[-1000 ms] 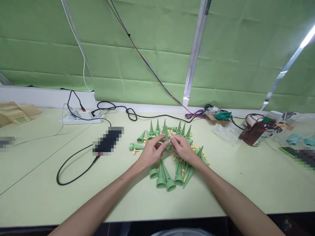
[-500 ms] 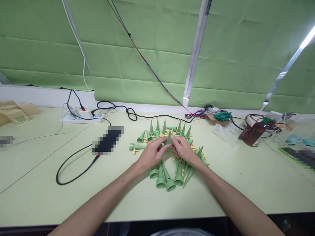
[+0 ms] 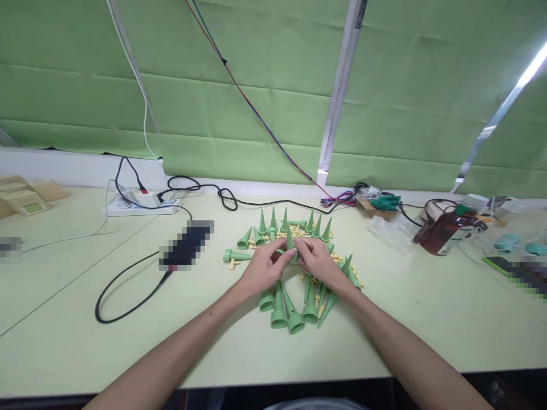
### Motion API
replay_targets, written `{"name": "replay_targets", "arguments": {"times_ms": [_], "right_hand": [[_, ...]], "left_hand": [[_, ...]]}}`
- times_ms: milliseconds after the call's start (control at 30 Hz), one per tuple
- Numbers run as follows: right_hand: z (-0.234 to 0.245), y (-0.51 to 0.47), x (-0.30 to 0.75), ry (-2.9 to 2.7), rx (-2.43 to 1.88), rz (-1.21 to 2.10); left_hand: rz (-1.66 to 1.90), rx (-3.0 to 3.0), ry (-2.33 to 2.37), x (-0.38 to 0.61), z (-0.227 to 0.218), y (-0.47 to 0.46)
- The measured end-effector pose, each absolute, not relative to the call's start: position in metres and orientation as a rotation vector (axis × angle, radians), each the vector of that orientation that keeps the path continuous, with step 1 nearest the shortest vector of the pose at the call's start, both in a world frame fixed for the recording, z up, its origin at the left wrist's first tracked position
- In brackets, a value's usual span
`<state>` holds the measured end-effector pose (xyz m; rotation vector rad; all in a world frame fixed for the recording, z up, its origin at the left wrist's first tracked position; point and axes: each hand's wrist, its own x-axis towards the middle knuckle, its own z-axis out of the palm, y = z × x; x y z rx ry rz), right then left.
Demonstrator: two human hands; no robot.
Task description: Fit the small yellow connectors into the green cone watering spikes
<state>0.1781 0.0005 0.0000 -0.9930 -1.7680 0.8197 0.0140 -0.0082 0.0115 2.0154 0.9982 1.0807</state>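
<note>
Cone (image 3: 289, 239) of green, point up, is above the middle of the table (image 3: 162, 353), pinched between the thumb and fingers of the left hand (image 3: 267, 265). The right hand (image 3: 316, 259) is bunched at its other side, fingertips close against it; whether they grip a small part is hidden. For work this fine, the left pinch ought to be firm but light and low on the cone, with the right fingertips meeting it squarely and pressing evenly. Both wrists are best kept clear of the loose cones (image 3: 278, 313) lying toward the front edge and the yellow pieces (image 3: 321, 311) among them. The pale table reaches back to a white ledge under green blinds (image 3: 239, 131). A power strip (image 3: 141, 209) lies near the back edge at left, a black cable (image 3: 277, 202) trails along that edge, and a brown bottle (image 3: 440, 233) tilts toward the back on the right.
</note>
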Motion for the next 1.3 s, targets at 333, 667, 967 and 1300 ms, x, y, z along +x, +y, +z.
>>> {"name": "replay_targets", "arguments": {"times_ms": [333,667,967,1300], "right_hand": [[0.000,0.000,0.178,-1.797,-0.963,0.765],[0.002,0.000,0.179,-1.848,-0.944,0.709],[0.002,0.000,0.180,-1.854,-0.905,0.708],[-0.004,0.005,0.180,-1.818,-0.979,0.705]], "left_hand": [[0.931,1.689,0.822,0.011,0.010,-0.001],[0.859,1.473,0.771,0.010,0.014,0.002],[0.872,1.593,0.800,0.008,0.012,0.001],[0.953,2.011,0.983,0.011,0.014,-0.004]]}}
